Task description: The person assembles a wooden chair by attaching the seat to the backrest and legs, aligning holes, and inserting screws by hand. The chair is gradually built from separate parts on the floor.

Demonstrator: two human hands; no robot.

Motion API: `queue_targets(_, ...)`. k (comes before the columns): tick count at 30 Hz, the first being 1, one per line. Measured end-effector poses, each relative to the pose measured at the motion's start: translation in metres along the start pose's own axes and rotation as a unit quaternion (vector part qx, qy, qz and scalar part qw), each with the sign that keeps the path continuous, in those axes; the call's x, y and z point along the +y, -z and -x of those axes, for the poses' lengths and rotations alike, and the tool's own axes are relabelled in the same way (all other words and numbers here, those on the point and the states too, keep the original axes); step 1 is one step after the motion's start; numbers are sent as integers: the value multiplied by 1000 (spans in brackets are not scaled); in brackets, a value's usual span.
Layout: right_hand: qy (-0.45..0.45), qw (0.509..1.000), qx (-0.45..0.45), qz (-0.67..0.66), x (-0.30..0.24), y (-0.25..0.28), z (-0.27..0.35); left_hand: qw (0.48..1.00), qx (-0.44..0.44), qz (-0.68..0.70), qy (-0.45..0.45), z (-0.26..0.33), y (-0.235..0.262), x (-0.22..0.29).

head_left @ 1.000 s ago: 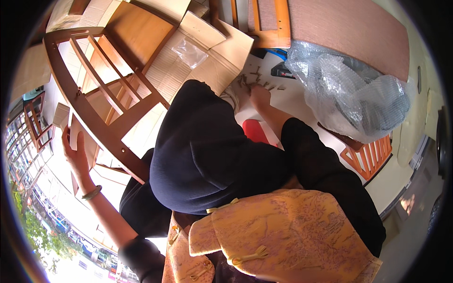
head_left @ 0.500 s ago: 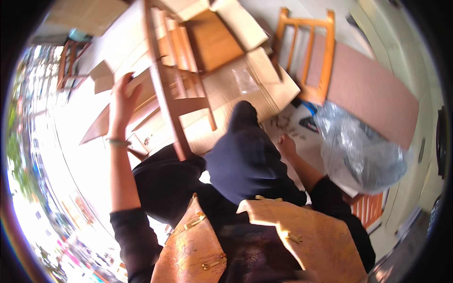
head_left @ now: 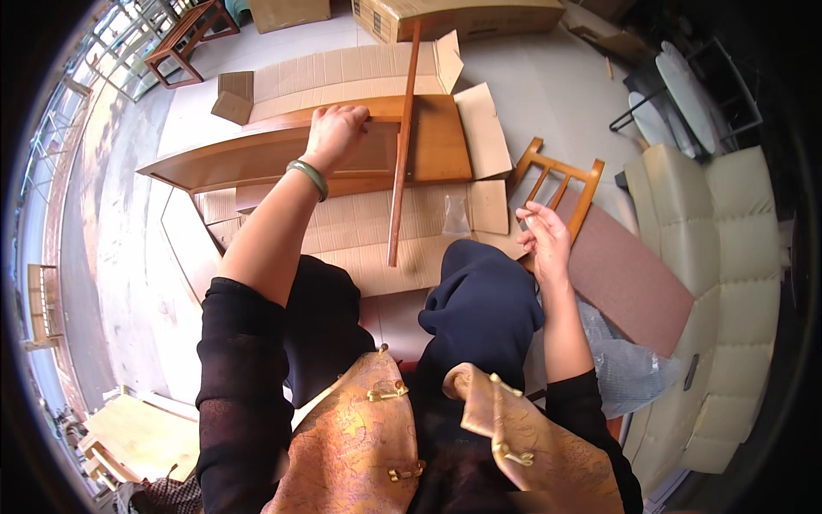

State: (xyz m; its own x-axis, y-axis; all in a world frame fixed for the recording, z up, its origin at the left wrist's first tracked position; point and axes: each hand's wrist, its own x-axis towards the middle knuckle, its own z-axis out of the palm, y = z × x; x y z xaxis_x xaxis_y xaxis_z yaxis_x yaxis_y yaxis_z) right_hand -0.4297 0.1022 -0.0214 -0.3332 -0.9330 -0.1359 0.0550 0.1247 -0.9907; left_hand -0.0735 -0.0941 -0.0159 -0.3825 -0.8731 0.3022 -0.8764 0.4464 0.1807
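My left hand (head_left: 339, 135), with a green bangle on the wrist, is closed over the upper edge of a long brown wooden panel (head_left: 274, 157). A slim reddish-brown wooden end frame (head_left: 401, 184), seen nearly edge-on, stands across the panel's right end. Beyond it is a flat orange-brown board (head_left: 438, 141). My right hand (head_left: 548, 240) is raised above my right knee, its fingers curled and pinched; whatever they hold is too small to make out. A wooden slatted frame (head_left: 582, 199) lies just beyond this hand.
Opened cardboard (head_left: 342, 236) lies under the wooden parts, with a small clear plastic bag (head_left: 456, 214) on it. To the right are a brownish board (head_left: 638, 278), crumpled bubble wrap (head_left: 629, 368) and a pale padded sofa (head_left: 685, 231). A long carton (head_left: 462, 19) stands at the back.
My left hand has moved from open in the air at the left to a grip on the panel. My right hand has risen from beside my knee. The view has shifted, and the end frame now appears edge-on.
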Motion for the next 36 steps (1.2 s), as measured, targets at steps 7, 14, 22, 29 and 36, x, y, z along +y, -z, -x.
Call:
queue_targets(7,109,965,-129,201,-106,-101,-48,999,32,27,-19,2,-4,-3)
queue_targets(14,-32,996,-69,56,-71,-177,-75,998,45,27,-45,7,-3,3)
queue_targets(22,64,972,-41,221,-26,-173,-107,998,37,9,-40,5,-1,9)
queue_targets(29,48,973,-71,216,-13,-170,-112,998,46,6,-46,2,0,18)
queue_targets(36,51,986,-73,142,-9,-172,-109,999,27,5,-32,0,4,25)
